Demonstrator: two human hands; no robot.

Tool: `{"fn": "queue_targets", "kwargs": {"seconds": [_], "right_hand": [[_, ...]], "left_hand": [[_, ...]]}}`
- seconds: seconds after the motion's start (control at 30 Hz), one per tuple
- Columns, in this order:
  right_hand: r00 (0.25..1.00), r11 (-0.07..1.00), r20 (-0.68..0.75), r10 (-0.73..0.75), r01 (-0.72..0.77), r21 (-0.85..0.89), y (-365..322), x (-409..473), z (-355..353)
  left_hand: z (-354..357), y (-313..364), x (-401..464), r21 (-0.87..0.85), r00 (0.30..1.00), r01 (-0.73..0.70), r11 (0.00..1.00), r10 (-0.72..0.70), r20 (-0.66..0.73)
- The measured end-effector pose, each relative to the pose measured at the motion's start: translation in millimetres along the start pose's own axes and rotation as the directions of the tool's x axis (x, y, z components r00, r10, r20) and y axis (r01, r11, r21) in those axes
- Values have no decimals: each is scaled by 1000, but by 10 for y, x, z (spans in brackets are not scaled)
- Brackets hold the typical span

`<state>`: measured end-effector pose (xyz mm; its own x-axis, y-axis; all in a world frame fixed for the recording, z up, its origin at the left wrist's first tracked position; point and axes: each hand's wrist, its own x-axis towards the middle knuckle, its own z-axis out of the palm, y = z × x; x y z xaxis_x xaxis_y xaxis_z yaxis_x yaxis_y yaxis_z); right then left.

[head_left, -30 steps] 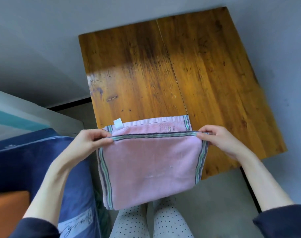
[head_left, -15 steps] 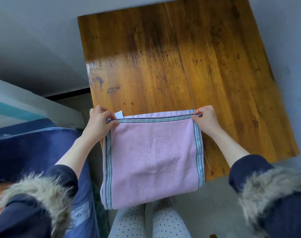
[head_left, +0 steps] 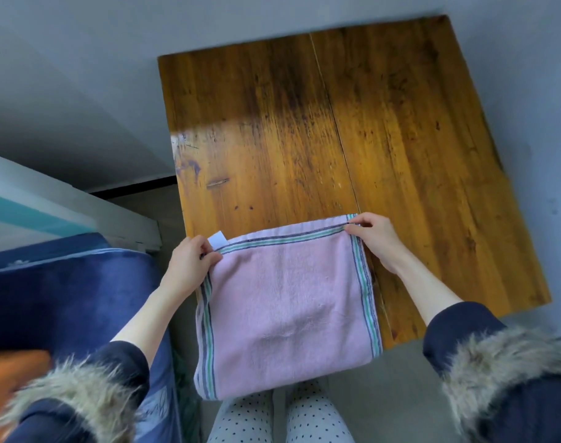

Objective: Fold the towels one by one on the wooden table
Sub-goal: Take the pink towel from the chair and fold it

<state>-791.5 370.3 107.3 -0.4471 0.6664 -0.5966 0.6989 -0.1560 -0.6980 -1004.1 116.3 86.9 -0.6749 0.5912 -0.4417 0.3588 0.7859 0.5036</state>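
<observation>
Both your hands, left (head_left: pixel 189 262) and right (head_left: pixel 373 233), pinch the doubled pink striped towel's (head_left: pixel 288 311) top corners; next, lay it flat on the wooden counter (head_left: pixel 304 139).

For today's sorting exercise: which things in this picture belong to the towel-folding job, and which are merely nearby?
Belongs to the job:
pink towel
wooden table
left hand
right hand

Merely nearby:
blue cushion
orange object
</observation>
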Motion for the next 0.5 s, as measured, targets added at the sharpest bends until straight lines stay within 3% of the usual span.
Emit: {"fn": "queue_targets", "kwargs": {"seconds": [0.17,0.37,0.5], "right_hand": [[998,996,-22,-65,66,61,-193,-218,-243],[968,962,-117,-223,238,135,-805,-596,-693],[885,891,-209,-415,442,105,-1373,-924,-1104]], "left_hand": [[-344,139,-97,-67,993,78,995,-71,95],[-1122,559,-221,-227,990,-104,968,79,-116],[-1719,1045,-350,-270,927,-306,913,222,-302]]}}
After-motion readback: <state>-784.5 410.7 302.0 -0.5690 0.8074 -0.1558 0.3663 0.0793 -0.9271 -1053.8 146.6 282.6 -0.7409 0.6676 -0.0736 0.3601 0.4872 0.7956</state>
